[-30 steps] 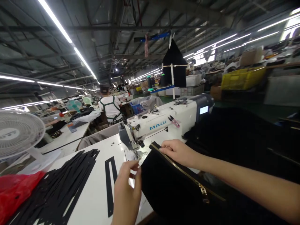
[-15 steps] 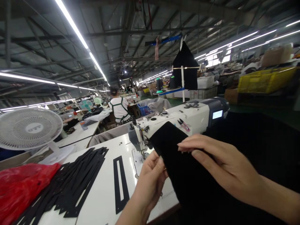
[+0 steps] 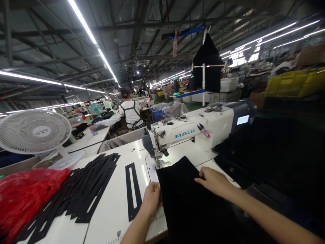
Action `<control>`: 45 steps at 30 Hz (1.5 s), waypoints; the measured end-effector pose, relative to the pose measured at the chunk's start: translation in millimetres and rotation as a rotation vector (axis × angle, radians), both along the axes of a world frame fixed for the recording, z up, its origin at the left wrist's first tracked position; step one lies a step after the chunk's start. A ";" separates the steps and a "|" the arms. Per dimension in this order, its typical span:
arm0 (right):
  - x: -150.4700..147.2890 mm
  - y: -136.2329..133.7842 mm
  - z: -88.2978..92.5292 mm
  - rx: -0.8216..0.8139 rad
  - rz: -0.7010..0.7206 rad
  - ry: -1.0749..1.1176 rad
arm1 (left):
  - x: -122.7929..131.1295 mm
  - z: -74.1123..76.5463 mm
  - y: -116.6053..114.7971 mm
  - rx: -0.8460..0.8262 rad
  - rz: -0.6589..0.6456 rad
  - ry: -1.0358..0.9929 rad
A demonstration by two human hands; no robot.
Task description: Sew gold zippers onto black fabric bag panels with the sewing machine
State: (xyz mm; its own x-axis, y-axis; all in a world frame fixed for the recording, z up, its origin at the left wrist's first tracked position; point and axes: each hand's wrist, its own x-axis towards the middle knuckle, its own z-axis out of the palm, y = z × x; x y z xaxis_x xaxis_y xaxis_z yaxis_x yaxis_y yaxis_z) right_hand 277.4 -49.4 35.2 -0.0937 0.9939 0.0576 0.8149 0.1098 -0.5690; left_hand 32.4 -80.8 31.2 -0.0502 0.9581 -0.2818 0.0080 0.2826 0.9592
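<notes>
A piece of black fabric [image 3: 188, 193] lies over the front of the sewing machine bed, its far corner close to the needle area. My left hand [image 3: 151, 198] pinches the fabric's left edge, with fingertips partly hidden. At the right edge, my right hand [image 3: 215, 183] is closed on the cloth, thumb and curled fingers together. Behind the fabric stands the white sewing machine [image 3: 188, 130], with its presser foot and needle [image 3: 159, 162] just past the fabric's far left corner. A black slotted strip [image 3: 130, 193] lies flat on the table, left of my left hand.
Many black slotted strips [image 3: 86, 189] are heaped at left beside a red plastic bag [image 3: 27, 200]. A white fan [image 3: 35, 130] stands behind them. Pink-handled thread snips [image 3: 203, 130] rest on the machine. Dark cloth [image 3: 284, 152] fills the right side. A person [image 3: 130, 112] sits farther back.
Both hands have lowered the fabric from in front of the machine head onto the bed. My right hand has gone from flat, extended fingers to a grip on the right edge.
</notes>
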 end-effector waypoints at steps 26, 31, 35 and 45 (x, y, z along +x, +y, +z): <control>27.2 63.4 -26.1 -0.229 0.069 0.616 | -12.1 16.4 0.9 0.262 -0.089 0.432; 22.4 62.7 -17.2 -0.261 0.118 0.627 | -23.7 31.5 -15.5 0.405 -0.709 0.995; 17.6 77.2 -15.8 -0.218 0.085 0.544 | -15.4 34.5 -3.9 0.343 -0.763 1.186; 46.0 78.1 -28.5 0.084 -0.080 -0.035 | -12.9 31.1 10.8 0.317 -0.787 1.239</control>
